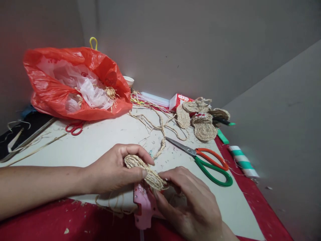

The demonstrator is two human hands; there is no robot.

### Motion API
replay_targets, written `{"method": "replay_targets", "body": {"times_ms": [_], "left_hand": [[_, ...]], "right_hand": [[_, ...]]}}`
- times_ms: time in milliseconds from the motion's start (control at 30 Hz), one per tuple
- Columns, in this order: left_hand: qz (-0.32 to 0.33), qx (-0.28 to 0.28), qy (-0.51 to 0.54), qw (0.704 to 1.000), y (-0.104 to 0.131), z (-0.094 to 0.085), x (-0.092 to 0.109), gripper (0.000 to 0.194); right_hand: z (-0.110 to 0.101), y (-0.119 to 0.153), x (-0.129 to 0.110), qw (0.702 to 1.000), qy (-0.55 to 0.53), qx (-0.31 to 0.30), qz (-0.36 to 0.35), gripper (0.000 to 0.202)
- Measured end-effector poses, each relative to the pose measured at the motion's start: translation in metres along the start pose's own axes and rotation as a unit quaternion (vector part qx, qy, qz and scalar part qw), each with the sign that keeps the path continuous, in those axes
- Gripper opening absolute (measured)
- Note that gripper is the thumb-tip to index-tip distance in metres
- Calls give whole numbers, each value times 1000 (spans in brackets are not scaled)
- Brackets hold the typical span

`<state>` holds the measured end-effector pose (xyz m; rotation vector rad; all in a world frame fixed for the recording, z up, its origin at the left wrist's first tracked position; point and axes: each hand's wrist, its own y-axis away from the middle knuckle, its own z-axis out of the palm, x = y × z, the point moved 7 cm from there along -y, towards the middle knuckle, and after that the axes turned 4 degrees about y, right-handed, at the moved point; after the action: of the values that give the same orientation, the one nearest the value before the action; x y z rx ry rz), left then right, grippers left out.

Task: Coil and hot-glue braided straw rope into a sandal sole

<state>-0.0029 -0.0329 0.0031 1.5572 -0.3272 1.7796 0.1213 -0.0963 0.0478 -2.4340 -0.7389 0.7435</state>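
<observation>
Woven straw piece [147, 172] in both my hands, low and near the middle of the view, above the near part of the white board [120, 132]. Its long axis runs aslant: one rounded end up and to the left, the other down and to the right, by my right fingers. The braided rows follow that same line.

My left hand [117, 169] grips it, thumb on the near face, fingers curled over the far side. My right hand [190, 204] closes on the lower right end, fingertips at the edge; its exact contact is partly hidden.

Pink glue gun [145, 204] just below the piece, partly covered. Scissors [198, 155] beyond my right hand, blades aimed up-left, on nearly the same slant. Loose straw cord [162, 129] beyond the piece. Other woven pieces [204, 127] at far right; red plastic bag [50, 90] at far left.
</observation>
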Motion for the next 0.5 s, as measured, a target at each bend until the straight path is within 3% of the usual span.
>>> {"method": "replay_targets", "body": {"times_ms": [300,500], "left_hand": [[-4,-7,-1,1000,0,2,0,11],[-21,-16,-10,1000,-1,4,-3,12]], "right_hand": [[6,2,1,1000,-12,-13,-5,26],[10,2,0,1000,14,-7,-15,22]]}}
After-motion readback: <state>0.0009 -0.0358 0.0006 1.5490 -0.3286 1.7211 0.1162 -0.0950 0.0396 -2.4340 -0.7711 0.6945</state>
